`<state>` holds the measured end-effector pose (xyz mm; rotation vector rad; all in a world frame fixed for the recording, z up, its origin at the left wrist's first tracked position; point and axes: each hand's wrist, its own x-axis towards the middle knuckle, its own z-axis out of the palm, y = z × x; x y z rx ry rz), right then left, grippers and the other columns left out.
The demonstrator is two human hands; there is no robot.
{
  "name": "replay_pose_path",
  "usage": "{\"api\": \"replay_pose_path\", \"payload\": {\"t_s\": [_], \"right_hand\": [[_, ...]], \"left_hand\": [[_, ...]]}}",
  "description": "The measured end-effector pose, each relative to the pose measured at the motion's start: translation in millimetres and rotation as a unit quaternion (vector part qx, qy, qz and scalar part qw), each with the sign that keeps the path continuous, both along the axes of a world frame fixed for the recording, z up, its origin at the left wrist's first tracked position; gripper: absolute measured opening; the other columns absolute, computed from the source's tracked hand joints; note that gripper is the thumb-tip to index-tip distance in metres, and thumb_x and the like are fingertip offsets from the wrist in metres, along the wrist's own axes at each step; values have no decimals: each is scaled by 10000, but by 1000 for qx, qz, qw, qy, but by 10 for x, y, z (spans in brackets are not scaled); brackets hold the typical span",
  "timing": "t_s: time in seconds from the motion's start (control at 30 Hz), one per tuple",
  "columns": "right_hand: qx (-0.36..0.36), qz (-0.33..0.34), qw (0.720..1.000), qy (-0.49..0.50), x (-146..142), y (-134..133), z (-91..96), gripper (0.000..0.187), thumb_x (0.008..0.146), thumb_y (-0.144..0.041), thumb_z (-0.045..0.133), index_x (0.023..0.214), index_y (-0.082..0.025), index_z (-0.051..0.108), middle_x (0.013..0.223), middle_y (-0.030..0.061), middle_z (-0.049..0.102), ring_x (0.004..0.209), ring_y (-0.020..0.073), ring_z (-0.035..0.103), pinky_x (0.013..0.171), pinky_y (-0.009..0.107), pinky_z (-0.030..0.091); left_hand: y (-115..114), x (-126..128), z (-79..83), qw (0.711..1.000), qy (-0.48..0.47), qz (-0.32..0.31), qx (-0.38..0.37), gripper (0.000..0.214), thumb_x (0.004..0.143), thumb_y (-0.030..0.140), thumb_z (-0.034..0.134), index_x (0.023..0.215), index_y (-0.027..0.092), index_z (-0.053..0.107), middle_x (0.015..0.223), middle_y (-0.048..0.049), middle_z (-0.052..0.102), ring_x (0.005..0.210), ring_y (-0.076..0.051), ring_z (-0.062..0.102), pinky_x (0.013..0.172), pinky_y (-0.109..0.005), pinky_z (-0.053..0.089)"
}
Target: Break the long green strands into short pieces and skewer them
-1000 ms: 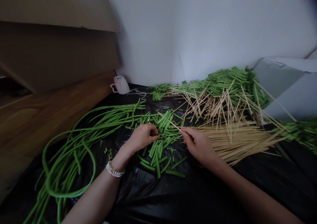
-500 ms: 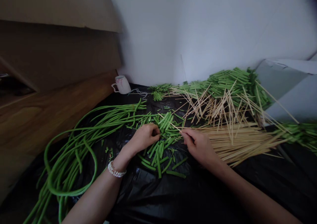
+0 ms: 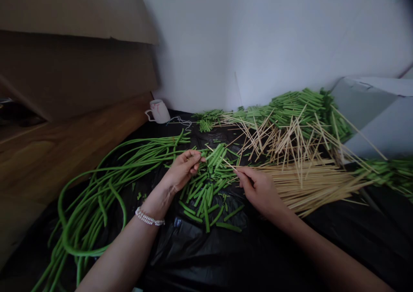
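Note:
My right hand pinches the near end of a thin bamboo skewer that slants up and left. Several cut long bean pieces sit side by side along that skewer. At its far end, the fingers of my left hand are closed on a short bean piece, which lies close to the skewer's tip; whether it is pierced I cannot tell. Beneath both hands, loose cut bean pieces are spread over black plastic sheeting.
Uncut long beans lie coiled on the left. On the right are a stack of bare skewers and a heap of bean-loaded skewers against the wall. A white mug stands at the back; a cardboard box rises left.
My left hand has risen from the loose pile toward the skewer's tip, now with a bean piece between its fingers. My right hand and the skewer have hardly moved.

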<state>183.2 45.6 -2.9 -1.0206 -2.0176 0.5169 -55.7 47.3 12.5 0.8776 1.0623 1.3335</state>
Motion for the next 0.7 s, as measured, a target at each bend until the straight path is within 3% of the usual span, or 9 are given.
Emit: {"api": "replay_pose_path", "payload": {"t_s": [0.13, 0.27, 0.5, 0.7], "right_hand": [[-4, 25, 1000, -19, -2, -3, -22, 213, 925, -225, 467, 911, -185, 676, 737, 25, 699, 609, 148, 622, 605, 253, 428], [-3, 41, 998, -52, -12, -12, -37, 231, 936, -236, 449, 895, -188, 672, 714, 21, 688, 592, 146, 605, 615, 258, 420], [-14, 48, 996, -71, -15, 2, -61, 245, 942, -242, 432, 885, -194, 665, 735, 24, 689, 623, 154, 613, 625, 260, 414], [-9, 39, 996, -78, -1, 11, -82, 253, 945, -236, 427, 882, -189, 668, 758, 29, 695, 658, 161, 625, 649, 263, 417]], "left_hand": [[34, -43, -13, 997, -68, 40, -17, 237, 776, 126, 704, 991, 126, 605, 866, -67, 713, 737, -89, 662, 647, -160, 516], [17, -14, 4, 997, -68, 35, -12, 254, 820, 98, 648, 1067, 118, 594, 984, -106, 721, 857, -131, 692, 791, -228, 543], [-1, 4, 0, 999, -44, 19, -18, 227, 776, 128, 712, 999, 112, 670, 1091, -122, 707, 783, -102, 683, 694, -171, 536], [9, -6, -8, 997, -72, 0, -36, 185, 756, 102, 730, 940, 98, 710, 971, -112, 730, 673, -68, 647, 622, -141, 525]]}}
